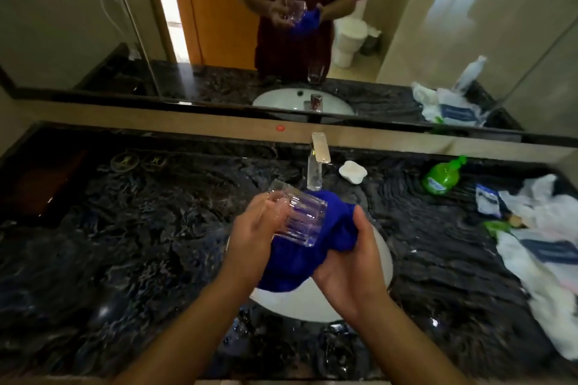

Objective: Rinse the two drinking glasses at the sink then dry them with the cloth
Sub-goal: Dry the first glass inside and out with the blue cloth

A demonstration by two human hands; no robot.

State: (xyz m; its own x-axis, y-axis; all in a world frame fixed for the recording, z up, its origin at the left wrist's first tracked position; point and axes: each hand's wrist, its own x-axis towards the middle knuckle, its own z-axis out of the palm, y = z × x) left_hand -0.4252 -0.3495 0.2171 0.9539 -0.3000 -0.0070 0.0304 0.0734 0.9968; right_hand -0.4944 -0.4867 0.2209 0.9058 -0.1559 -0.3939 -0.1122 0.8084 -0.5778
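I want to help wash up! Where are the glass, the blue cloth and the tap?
glass (300,218): head view, on its ribbed side wall.
blue cloth (339,230): head view, on the bunched fold beside the glass.
tap (315,170): head view, on the shiny spout.

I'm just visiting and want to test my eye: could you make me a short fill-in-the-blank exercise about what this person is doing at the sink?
1. The left hand holds a clear ribbed drinking glass tipped on its ____.
2. The right hand grips a bunched cloth coloured ____.
3. Both hands are above the white oval ____.
4. The green plastic bottle stands on the dark marble counter, to the ____ of the chrome tap.

Missing words: side; blue; sink; right
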